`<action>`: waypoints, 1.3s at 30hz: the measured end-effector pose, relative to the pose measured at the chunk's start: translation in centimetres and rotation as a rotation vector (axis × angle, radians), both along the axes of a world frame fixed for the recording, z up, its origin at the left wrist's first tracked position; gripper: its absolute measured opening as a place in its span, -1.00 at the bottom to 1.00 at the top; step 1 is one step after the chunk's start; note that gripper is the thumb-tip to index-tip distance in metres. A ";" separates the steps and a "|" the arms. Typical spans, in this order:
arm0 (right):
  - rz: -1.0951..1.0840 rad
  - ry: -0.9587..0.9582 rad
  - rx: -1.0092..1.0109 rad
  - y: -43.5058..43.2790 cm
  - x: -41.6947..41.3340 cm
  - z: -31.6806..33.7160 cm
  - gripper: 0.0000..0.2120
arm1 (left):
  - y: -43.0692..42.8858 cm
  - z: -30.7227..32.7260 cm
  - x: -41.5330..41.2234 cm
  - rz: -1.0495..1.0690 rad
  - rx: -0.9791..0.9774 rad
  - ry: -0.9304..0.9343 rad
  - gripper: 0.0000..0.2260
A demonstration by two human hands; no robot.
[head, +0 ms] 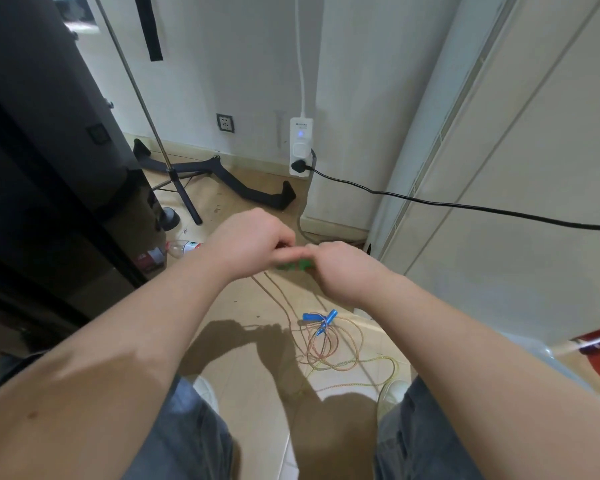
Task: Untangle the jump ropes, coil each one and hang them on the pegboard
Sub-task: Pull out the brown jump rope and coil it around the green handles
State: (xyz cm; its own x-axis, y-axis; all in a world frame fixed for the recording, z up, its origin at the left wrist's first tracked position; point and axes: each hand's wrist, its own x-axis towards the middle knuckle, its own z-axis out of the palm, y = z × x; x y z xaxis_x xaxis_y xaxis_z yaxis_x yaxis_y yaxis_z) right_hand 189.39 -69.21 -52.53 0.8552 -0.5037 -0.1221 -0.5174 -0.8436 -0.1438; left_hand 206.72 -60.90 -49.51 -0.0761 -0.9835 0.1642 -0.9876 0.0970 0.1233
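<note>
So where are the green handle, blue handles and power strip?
green handle (293,265): head view, the visible green middle.
blue handles (309,317): head view, left handle's middle.
power strip (301,126): head view, upper white body.

White walls (222,64), tan tiled floor (243,306), dark cabinet (49,168) at left.

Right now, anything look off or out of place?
Yes. A bottle lies on its side on the floor by the dark cabinet. The ropes with blue handles sit there in a tangled heap.
</note>
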 end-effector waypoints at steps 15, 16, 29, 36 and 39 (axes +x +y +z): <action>-0.301 -0.510 0.260 -0.2 -0.8 3.2 -0.88 | 0.2 -0.4 -0.9 0.401 0.235 0.683 -0.55; -0.356 -0.450 0.196 -0.8 -1.0 2.9 -0.88 | 0.3 -0.3 -1.2 0.380 0.251 0.626 -0.58; 0.126 -0.071 0.291 0.7 -1.7 1.9 -0.83 | 0.2 0.2 -0.2 0.289 0.104 0.440 -0.62; -0.162 -0.527 0.483 0.3 -1.8 4.2 -0.90 | 0.5 0.1 -0.4 0.395 0.220 0.908 -0.69; -0.342 -0.534 0.270 -0.4 -1.4 3.6 -0.86 | 0.5 0.0 -1.3 0.406 0.310 0.976 -0.54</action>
